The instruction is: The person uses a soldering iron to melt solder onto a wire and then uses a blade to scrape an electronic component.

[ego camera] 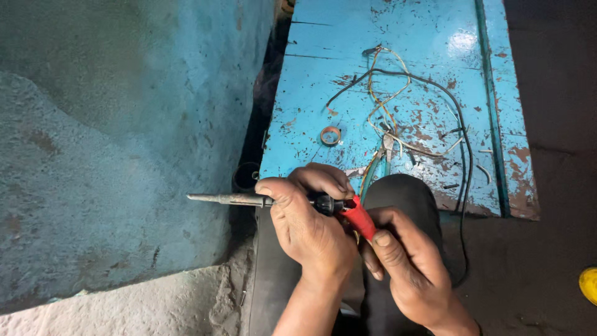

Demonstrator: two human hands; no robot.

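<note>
Both hands are clamped on a soldering iron (pixel 292 202): the left hand (pixel 311 224) wraps its fingers around the dark collar where the metal shaft meets the handle, while the right hand (pixel 407 261) pinches the red handle between thumb and fingers. It looks like the person is working the joint, tightening or twisting the shaft against the handle; the next move would want opposed turning with a firm hold. The iron lies nearly level over the lap, tip pointing left toward the rough wall (pixel 112 137). Beyond, loose wires (pixel 398 106) and a copper ring (pixel 330 135) lie on the chipped blue board (pixel 323 56).
</note>
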